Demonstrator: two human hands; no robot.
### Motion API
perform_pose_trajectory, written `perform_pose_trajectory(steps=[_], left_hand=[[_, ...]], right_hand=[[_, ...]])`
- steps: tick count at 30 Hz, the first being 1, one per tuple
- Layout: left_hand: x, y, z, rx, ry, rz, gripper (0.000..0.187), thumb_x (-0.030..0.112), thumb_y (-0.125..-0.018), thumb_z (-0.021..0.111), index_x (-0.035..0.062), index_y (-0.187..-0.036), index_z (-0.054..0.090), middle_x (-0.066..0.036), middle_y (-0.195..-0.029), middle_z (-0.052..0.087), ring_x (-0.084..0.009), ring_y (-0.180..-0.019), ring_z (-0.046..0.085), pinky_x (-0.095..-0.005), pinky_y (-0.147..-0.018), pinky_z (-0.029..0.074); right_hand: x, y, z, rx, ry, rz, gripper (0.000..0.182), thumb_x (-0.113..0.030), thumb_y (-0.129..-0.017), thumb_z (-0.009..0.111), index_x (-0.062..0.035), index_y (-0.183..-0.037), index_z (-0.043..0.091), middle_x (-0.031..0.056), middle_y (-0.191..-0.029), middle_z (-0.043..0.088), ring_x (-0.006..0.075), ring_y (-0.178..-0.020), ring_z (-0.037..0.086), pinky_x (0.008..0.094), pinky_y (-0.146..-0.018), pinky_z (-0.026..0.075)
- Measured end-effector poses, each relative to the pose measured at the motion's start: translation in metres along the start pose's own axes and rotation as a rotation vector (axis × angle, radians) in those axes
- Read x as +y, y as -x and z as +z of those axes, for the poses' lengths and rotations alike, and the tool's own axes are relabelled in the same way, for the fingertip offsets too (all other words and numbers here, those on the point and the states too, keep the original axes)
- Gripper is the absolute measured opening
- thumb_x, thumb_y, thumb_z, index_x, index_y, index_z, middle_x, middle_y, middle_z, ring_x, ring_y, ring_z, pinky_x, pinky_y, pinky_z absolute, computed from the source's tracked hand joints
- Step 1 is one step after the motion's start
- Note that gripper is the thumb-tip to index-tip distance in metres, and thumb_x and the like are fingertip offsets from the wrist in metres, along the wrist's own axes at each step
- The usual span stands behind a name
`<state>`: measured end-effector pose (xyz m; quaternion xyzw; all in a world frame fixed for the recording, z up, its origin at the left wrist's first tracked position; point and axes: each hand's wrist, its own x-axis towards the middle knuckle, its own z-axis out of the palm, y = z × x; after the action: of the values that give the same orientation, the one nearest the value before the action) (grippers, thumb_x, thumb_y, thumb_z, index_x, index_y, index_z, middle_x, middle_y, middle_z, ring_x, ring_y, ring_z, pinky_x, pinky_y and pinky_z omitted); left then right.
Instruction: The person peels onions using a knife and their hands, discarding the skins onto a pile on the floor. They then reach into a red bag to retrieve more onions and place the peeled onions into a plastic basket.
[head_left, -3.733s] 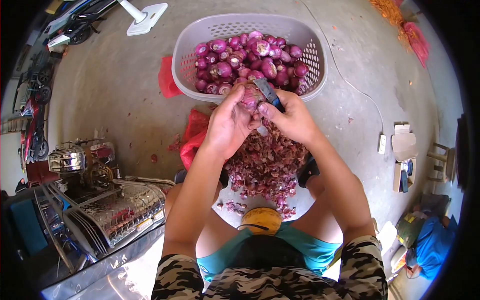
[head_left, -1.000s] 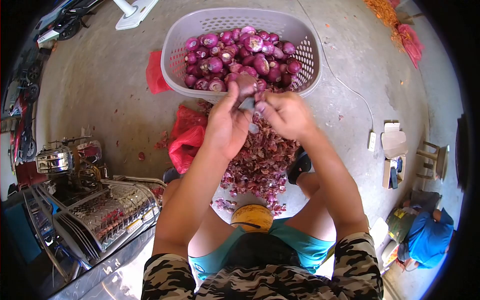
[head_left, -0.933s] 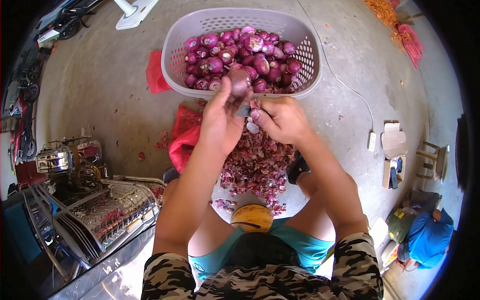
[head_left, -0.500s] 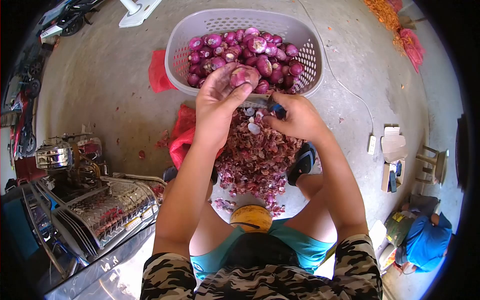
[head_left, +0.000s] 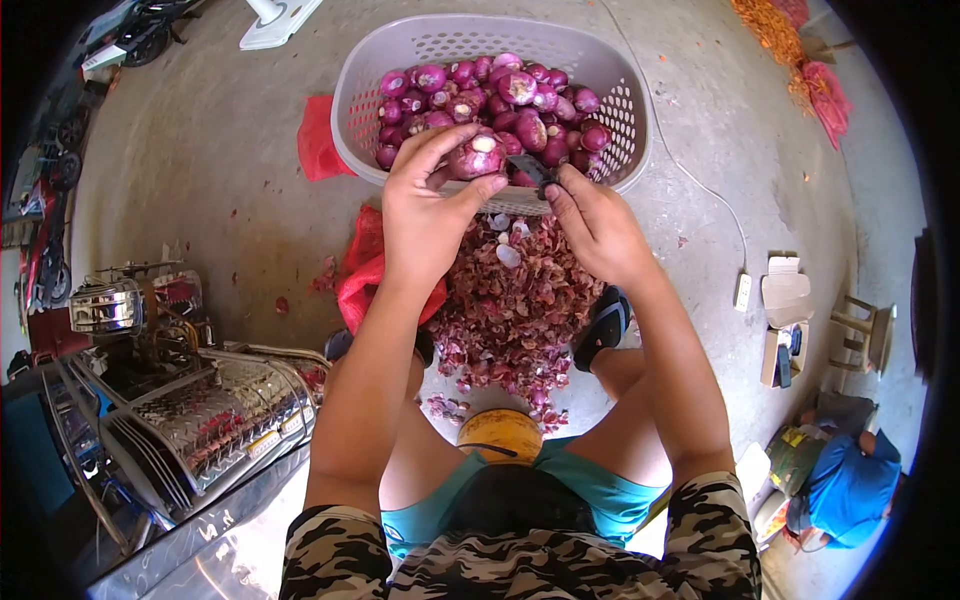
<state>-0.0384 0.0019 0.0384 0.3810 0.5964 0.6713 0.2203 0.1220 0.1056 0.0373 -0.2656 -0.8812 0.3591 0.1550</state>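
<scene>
A large grey plastic basket [head_left: 490,42] with perforated walls stands on the concrete floor [head_left: 230,150], holding a broad pile of purple onions [head_left: 532,130]; some show pale ends. The pile sits below the rim, and the inner right and far walls show above it.

Over the basket's near side, the left hand [head_left: 428,205] holds one purple onion [head_left: 476,156], its pale end facing up. The fingers curl round the far side with the thumb along the near side, spread about as wide as the onion. The right hand [head_left: 602,228] has its fingers closed on the handle of a dark-bladed knife [head_left: 528,168]. The blade points toward the held onion; whether it touches, I cannot tell.

Below the hands, a heap of dry onion skins [head_left: 520,300] lies loose on the floor between the feet. A crumpled red mesh bag [head_left: 368,270] lies against the heap's left side; its contents cannot be made out. Off to the right, an open cardboard box [head_left: 770,355] with its flap raised holds dark items, near a white power strip [head_left: 743,291].
</scene>
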Motion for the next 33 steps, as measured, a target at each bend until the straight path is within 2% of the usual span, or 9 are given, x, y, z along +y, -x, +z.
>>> perform_pose_trajectory(steps=[4,7,10,13,16,23,27,30,33], left_hand=[[-0.005,-0.001,-0.005,-0.057,-0.279,0.136,0.045,-0.009,-0.069,0.073,-0.0020,-0.112,0.060,-0.009,-0.116,0.052,-0.0167,-0.105,0.056,-0.0283,-0.088,0.050],[-0.003,0.000,-0.002,-0.002,-0.290,0.168,0.048,-0.001,-0.060,0.079,0.0026,-0.106,0.065,-0.011,-0.106,0.057,-0.0219,-0.097,0.058,-0.0319,-0.084,0.047],[-0.002,-0.001,-0.003,-0.021,-0.354,0.181,0.046,-0.003,-0.063,0.077,0.0001,-0.107,0.063,-0.010,-0.106,0.057,-0.0198,-0.097,0.058,-0.0296,-0.083,0.049],[-0.007,0.000,0.003,0.028,-0.005,0.077,0.045,-0.005,-0.068,0.075,-0.0036,-0.109,0.059,-0.010,-0.106,0.059,-0.0169,-0.095,0.059,-0.0274,-0.082,0.050],[-0.005,0.000,0.003,0.051,0.267,-0.162,0.043,-0.006,-0.073,0.072,-0.0055,-0.113,0.054,-0.011,-0.105,0.061,-0.0149,-0.094,0.060,-0.0262,-0.082,0.051],[-0.008,0.004,0.010,0.168,0.533,-0.412,0.029,0.005,-0.083,0.067,-0.0017,-0.108,0.054,-0.009,-0.105,0.061,-0.0150,-0.094,0.060,-0.0306,-0.087,0.050],[-0.008,0.000,0.004,0.211,0.598,-0.399,0.026,0.012,-0.086,0.064,0.0026,-0.108,0.053,-0.007,-0.105,0.060,-0.0153,-0.095,0.060,-0.0308,-0.086,0.051],[-0.009,0.000,0.001,0.169,0.568,-0.370,0.021,0.017,-0.088,0.062,0.0077,-0.106,0.055,-0.005,-0.105,0.060,-0.0147,-0.095,0.060,-0.0297,-0.085,0.051],[-0.003,-0.001,0.002,0.167,0.444,-0.336,0.025,0.013,-0.088,0.062,0.0057,-0.112,0.055,-0.005,-0.107,0.060,-0.0150,-0.097,0.060,-0.0298,-0.086,0.051]], right_hand=[[-0.004,0.000,0.004,0.071,0.039,-0.047,0.019,-0.020,-0.092,0.049,-0.0024,-0.099,0.051,0.0225,-0.079,0.058,0.0410,-0.078,0.057,0.0480,-0.066,0.044],[-0.006,0.001,0.007,0.123,0.029,-0.055,0.015,-0.017,-0.092,0.050,-0.0024,-0.095,0.049,0.0225,-0.073,0.055,0.0422,-0.073,0.055,0.0472,-0.062,0.042],[-0.009,0.002,0.009,0.142,0.054,-0.038,0.015,-0.018,-0.092,0.050,-0.0030,-0.095,0.049,0.0227,-0.074,0.056,0.0421,-0.073,0.056,0.0473,-0.062,0.042],[-0.012,0.002,0.012,0.133,0.068,-0.035,0.016,-0.018,-0.092,0.050,-0.0033,-0.096,0.049,0.0215,-0.074,0.058,0.0405,-0.072,0.058,0.0475,-0.061,0.044],[-0.013,0.005,0.021,0.160,0.096,-0.026,0.016,-0.019,-0.091,0.049,-0.0035,-0.094,0.047,0.0188,-0.073,0.059,0.0379,-0.069,0.060,0.0479,-0.058,0.045],[-0.019,0.007,0.043,0.236,0.094,0.015,0.014,-0.018,-0.091,0.049,-0.0043,-0.091,0.046,0.0184,-0.063,0.057,0.0384,-0.058,0.058,0.0478,-0.052,0.045],[-0.015,0.009,0.045,0.218,0.163,-0.008,0.014,-0.018,-0.091,0.050,-0.0040,-0.091,0.046,0.0190,-0.061,0.057,0.0383,-0.056,0.058,0.0471,-0.051,0.045],[-0.015,0.009,0.042,0.158,0.090,0.080,0.016,-0.019,-0.092,0.050,-0.0034,-0.095,0.049,0.0210,-0.066,0.057,0.0407,-0.065,0.057,0.0477,-0.057,0.043],[-0.008,0.006,0.035,0.233,0.039,0.023,0.016,-0.018,-0.089,0.052,-0.0033,-0.095,0.048,0.0199,-0.066,0.058,0.0399,-0.063,0.059,0.0483,-0.055,0.044]])
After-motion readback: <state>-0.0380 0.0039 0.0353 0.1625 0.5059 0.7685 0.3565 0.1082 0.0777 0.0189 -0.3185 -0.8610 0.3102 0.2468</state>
